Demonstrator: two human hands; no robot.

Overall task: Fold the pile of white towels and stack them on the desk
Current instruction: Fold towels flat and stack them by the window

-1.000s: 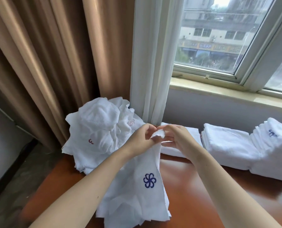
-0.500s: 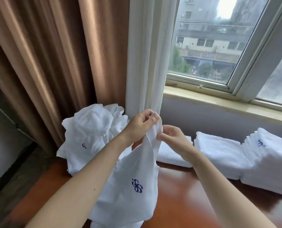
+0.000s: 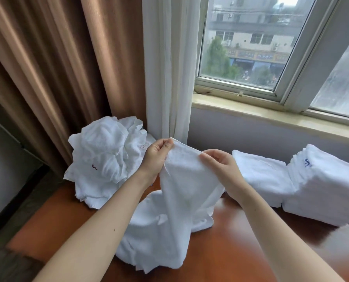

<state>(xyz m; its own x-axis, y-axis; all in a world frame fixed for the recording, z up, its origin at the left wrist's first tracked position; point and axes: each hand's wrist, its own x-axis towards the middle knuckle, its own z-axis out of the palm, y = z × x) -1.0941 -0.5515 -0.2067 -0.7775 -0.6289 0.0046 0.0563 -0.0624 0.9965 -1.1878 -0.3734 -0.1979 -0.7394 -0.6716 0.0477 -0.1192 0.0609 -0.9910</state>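
A white towel (image 3: 181, 190) hangs over the reddish counter (image 3: 230, 251), its lower end bunched on the wood. The left hand (image 3: 156, 157) pinches the towel's top corner. The right hand (image 3: 220, 165) grips its top edge with curled fingers (image 3: 208, 158). Behind the towel to its left lies the crumpled pile (image 3: 102, 157); to its right sit the folded stacks (image 3: 322, 190); farther behind it hangs a white curtain (image 3: 165, 68).

One camera sits on the person's head. It looks forward and down at the desk (image 3: 230, 253) from close up. Both arms come in from the near edge. The left hand (image 3: 155, 159) and right hand (image 3: 220, 169), holding a towel (image 3: 185, 184), are in the middle. The window (image 3: 251, 47) is far right, the brown curtain (image 3: 57, 68) far left
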